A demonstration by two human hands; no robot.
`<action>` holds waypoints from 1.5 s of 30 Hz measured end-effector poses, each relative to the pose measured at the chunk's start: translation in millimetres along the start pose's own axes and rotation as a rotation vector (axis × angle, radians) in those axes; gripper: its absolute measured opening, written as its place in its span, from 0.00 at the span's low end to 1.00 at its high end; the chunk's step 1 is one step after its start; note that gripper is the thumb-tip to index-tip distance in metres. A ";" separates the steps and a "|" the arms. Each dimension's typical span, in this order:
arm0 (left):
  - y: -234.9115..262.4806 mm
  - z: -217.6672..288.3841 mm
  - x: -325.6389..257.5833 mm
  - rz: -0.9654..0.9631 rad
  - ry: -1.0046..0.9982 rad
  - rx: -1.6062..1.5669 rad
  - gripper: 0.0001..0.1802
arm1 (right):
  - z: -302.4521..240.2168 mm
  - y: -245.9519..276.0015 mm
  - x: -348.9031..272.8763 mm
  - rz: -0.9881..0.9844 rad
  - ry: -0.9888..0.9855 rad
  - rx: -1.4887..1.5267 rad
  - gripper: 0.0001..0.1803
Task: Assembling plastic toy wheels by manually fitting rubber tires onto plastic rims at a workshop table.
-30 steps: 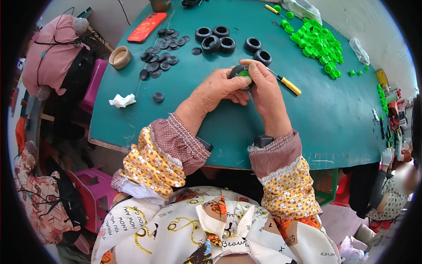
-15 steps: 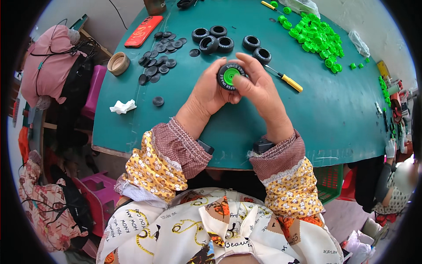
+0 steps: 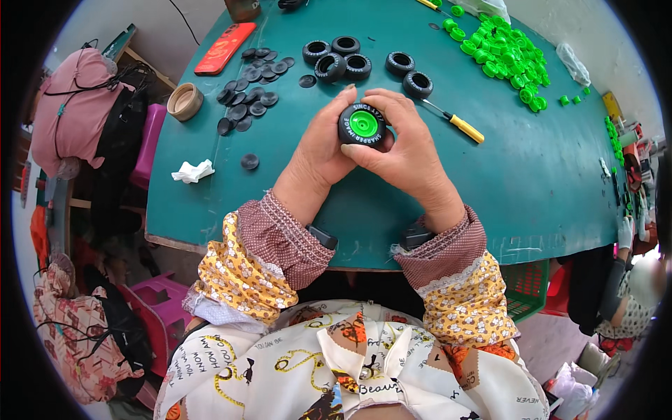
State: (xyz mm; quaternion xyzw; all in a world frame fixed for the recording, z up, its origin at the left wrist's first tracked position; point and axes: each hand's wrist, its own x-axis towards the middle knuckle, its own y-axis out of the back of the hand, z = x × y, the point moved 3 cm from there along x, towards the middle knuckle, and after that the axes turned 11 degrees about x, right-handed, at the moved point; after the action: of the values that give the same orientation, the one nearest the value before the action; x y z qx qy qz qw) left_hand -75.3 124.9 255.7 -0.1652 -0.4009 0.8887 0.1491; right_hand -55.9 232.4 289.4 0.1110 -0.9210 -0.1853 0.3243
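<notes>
Between my two hands is a small toy wheel (image 3: 364,126), a black rubber tyre with a green hub in its middle, its face turned up toward me. My left hand (image 3: 318,143) is wrapped round its left side. My right hand (image 3: 402,143) grips the right side, with the thumb along the lower edge of the tyre and the fingers round the far side. Just beyond the hands stand several loose black tyres (image 3: 357,67) without hubs. To the right lies a screwdriver (image 3: 465,129) with a yellow handle.
Several black discs (image 3: 257,108) are scattered at the left, near a red phone (image 3: 225,47), a round tan container (image 3: 185,102) and crumpled white tissue (image 3: 193,171). Green hubs (image 3: 500,59) are heaped at the far right. Other people sit at both sides; a green crate (image 3: 526,287) is below the table edge.
My right thumb has moved off the green hub down to the tyre's lower edge, so the hub shows fully. The wheel has turned and shifted slightly left and nearer me.
</notes>
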 end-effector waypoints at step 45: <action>1.1 10.6 -1.1 0.243 -0.571 1.191 0.14 | 38.9 -2.0 -4.7 0.062 -0.583 0.434 0.22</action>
State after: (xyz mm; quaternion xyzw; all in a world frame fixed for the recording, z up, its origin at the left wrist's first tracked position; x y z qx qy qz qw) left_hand -78.8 116.7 261.7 0.1429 0.1557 0.9774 0.0020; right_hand -76.9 242.6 258.0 0.0918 -0.9955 0.0008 0.0224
